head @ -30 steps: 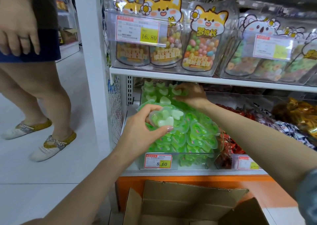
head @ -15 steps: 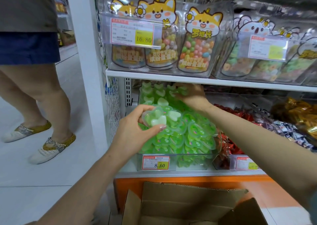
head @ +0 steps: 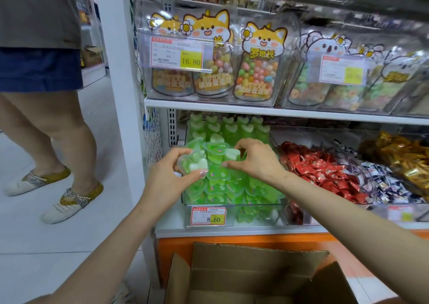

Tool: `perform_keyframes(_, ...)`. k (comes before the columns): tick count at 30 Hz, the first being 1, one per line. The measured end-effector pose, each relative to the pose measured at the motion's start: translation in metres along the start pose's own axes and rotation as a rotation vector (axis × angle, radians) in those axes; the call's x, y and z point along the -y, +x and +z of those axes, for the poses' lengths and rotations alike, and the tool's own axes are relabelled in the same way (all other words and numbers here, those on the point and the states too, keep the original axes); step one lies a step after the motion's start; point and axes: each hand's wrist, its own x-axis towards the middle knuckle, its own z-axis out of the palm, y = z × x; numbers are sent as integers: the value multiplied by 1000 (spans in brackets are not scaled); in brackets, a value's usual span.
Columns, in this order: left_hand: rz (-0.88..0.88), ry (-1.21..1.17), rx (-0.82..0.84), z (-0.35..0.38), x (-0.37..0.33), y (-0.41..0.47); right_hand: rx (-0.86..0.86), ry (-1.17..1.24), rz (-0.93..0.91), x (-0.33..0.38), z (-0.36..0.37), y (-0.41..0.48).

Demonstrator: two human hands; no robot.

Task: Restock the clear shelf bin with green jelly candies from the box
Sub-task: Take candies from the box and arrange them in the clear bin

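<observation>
One jelly candy point(head: 194, 165) pinched by left hand point(head: 168, 182) fingers, one by right hand point(head: 256, 161), over one bin point(head: 254, 213).

White shelf point(head: 232, 231): clear bin point(head: 243, 204), red-candy bin point(head: 293, 217) beside it.

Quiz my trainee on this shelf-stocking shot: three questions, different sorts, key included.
1. True or false: the left hand is empty.
2. Which sweets lie directly right of the clear plastic shelf bin of green heart-shaped jelly cups? A) gold-wrapped sweets B) red-wrapped candies C) jelly beans
3. Fill in: the red-bordered price tag on that bin reads ___.
Key: 1 false, it grips a green jelly cup; 2 B; 3 8.60.
</observation>
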Motion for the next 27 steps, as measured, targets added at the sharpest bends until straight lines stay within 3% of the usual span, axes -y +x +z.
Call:
perform_keyframes(9, 22, 49, 43, 23, -5, 11, 40, 0, 81, -50, -26, 10)
perform_keyframes(19, 49, 93, 92, 42, -16, 13, 20, 462, 154, -99, -27, 6)
perform_keyframes(24, 52, 89, 94, 47, -19, 12, -95, 139, 232, -98, -11, 7)
perform_keyframes(27, 54, 96, 99, 52, -18, 14, -151, 192, 196, -102, -6, 10)
